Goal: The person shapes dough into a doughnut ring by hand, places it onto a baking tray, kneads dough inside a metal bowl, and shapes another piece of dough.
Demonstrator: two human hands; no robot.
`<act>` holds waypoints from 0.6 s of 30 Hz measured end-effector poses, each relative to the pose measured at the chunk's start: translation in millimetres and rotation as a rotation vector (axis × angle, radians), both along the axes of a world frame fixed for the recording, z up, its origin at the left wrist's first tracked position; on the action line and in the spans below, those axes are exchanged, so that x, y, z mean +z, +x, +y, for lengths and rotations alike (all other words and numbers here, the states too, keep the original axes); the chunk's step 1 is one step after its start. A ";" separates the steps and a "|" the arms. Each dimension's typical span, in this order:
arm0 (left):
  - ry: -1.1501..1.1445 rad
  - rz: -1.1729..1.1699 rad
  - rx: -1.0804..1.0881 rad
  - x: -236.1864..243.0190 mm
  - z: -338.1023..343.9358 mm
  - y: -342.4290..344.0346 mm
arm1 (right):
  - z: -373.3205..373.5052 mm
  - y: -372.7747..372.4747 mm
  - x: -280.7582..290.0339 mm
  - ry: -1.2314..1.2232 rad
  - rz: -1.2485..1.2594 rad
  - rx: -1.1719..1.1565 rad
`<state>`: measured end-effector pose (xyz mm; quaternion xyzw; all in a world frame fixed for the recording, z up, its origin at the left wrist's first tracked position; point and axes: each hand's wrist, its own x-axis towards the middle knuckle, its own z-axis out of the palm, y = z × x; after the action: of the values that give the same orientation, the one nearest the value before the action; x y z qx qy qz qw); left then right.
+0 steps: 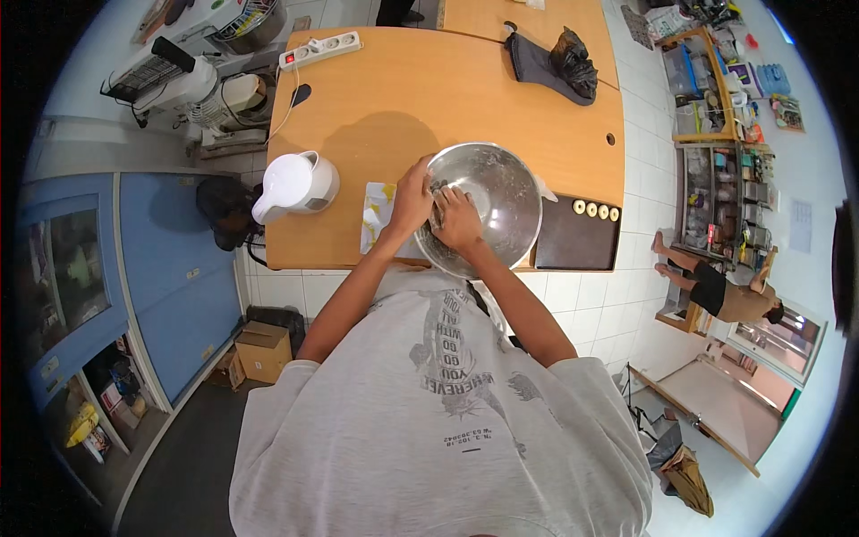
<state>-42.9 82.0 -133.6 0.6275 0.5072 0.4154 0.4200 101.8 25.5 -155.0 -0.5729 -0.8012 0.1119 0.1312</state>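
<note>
A large steel bowl (497, 197) sits at the table's front edge, tilted or level, I cannot tell. My left hand (413, 192) grips its left rim, fingers closed over it. My right hand (458, 219) is inside the bowl against the left inner wall, fingers curled; what they hold, if anything, is hidden. A dark tray (573, 240) lies right of the bowl, with several pale dough rings (591, 209) in a row along its back. A white sheet with yellow patches (374, 224) lies just left of the bowl.
A white kettle (304, 183) stands at the table's left, a power strip (322, 50) at its back, a black bag on a dark padded item (573, 67) at back right. Cardboard boxes (264, 349) sit on the floor at lower left. Another person (743, 300) is by the right-hand shelves.
</note>
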 end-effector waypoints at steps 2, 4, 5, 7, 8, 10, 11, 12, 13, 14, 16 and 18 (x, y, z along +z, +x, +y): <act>-0.023 0.008 0.010 -2.3 -1.3 0.4 | 5.5 1.8 -1.5 0.010 -0.022 0.012; -0.021 0.008 0.015 -3.4 -1.6 0.7 | 10.8 1.2 -2.2 -0.007 0.097 0.003; -0.024 0.009 0.015 -3.2 -2.5 -0.3 | 13.6 0.9 -1.8 -0.008 0.098 0.008; -0.033 0.009 0.000 -0.3 -2.4 -1.4 | 20.7 4.0 -4.9 -0.218 0.104 -0.110; -0.041 0.008 -0.020 2.8 -2.1 -0.9 | 22.9 5.5 -9.0 -0.219 0.105 -0.112; -0.026 0.006 -0.013 4.6 -0.4 0.3 | 25.8 6.1 -15.1 -0.090 0.181 -0.148; -0.010 0.003 -0.005 4.0 -0.3 0.5 | 26.3 6.2 -16.8 -0.091 0.183 -0.148; -0.011 0.004 -0.005 3.5 -1.2 0.2 | 26.2 6.1 -18.5 -0.074 0.157 -0.171; -0.015 -0.003 -0.001 2.7 -1.1 -0.1 | 28.2 5.3 -16.8 -0.056 0.130 -0.193; -0.018 -0.011 0.002 2.0 -1.0 -0.4 | 31.2 3.6 -15.3 -0.055 0.131 -0.194; -0.029 0.002 0.001 1.4 -0.9 -1.0 | 36.7 1.4 -14.8 -0.134 0.227 -0.330; -0.037 0.015 0.000 1.6 -1.3 0.0 | 37.0 3.0 -15.2 -0.098 0.235 -0.380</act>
<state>-42.9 80.7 -132.1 0.6227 0.5179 0.4012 0.4279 104.8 62.6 -170.2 -0.7021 -0.6519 0.1901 0.2144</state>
